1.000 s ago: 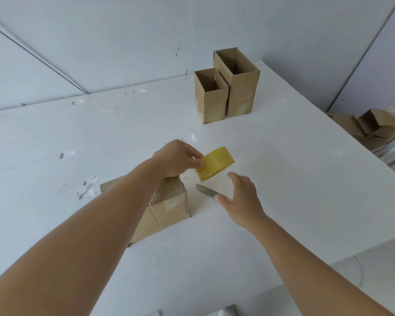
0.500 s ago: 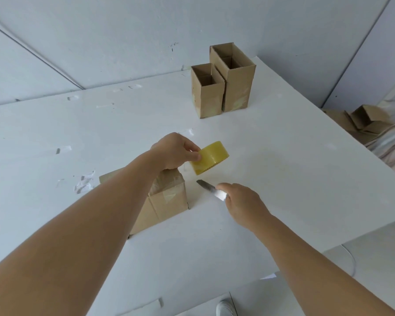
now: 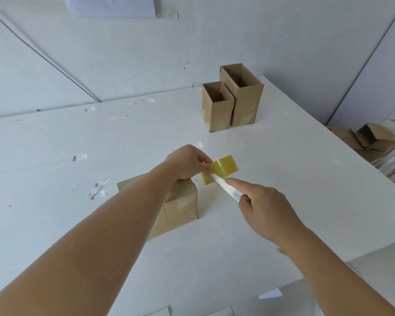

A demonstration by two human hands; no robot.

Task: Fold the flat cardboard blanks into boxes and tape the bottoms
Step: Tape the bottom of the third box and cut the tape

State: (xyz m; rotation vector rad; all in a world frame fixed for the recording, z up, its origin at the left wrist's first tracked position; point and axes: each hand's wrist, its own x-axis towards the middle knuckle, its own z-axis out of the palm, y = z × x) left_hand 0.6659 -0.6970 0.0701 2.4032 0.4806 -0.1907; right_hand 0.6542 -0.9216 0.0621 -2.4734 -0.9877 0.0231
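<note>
My left hand (image 3: 187, 161) grips a yellow roll of tape (image 3: 221, 168) just above the table, over a brown cardboard box (image 3: 180, 207) that lies with its taped bottom facing me. A strip of tape runs from the roll down onto that box. My right hand (image 3: 267, 212) holds a knife (image 3: 225, 187) by the handle, forefinger stretched along the blade. The blade's tip lies against the underside of the roll. My left forearm hides most of the box.
Two folded open-topped boxes (image 3: 233, 101) stand side by side at the back right of the white table (image 3: 306, 179). Scraps of tape (image 3: 98, 190) stick to the table at the left. More cardboard (image 3: 367, 137) lies off the table's right edge.
My right hand took hold of the knife lying on the table and lifted its blade up to the tape roll. My left hand kept holding the roll.
</note>
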